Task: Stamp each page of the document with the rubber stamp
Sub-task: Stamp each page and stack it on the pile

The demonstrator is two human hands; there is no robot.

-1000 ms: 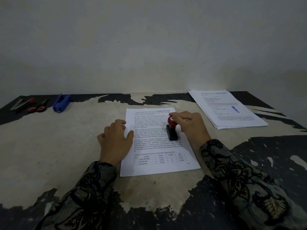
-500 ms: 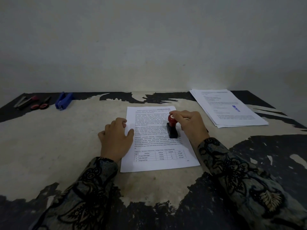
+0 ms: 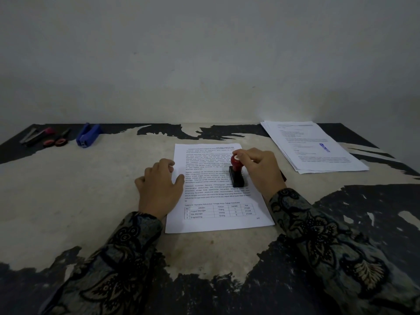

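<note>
- Wall (image 3: 204, 53): pale and plain, behind the far edge of the table.
- Table (image 3: 68, 196): worn top, pale in the middle, with black patches at the near edge and in the corners.
- Sleeves (image 3: 127, 258): dark cloth with flower pattern, 2 of them, reaching in from the near edge.
- Stack (image 3: 316, 148): sheets of paper at the far right, a little fanned, with a blue mark on the top sheet.
- Page (image 3: 216, 201): 1 printed sheet in the middle of the table, with text above and a small table of rows at the bottom.
- Left hand (image 3: 159, 187): resting on the left edge of the page, fingers loosely bent, grasping nothing.
- Right hand (image 3: 261, 169): over the right side of the page, fingers curled around the red knob of the stamp.
- Stamp (image 3: 236, 173): upright, black base down on the page, in the middle of the text.
- Stapler (image 3: 88, 135): blue, at the far left.
- Scissors (image 3: 58, 139): red handles, just left of the stapler.
- Another small tool (image 3: 36, 135): left of the scissors, too dark to tell.
</note>
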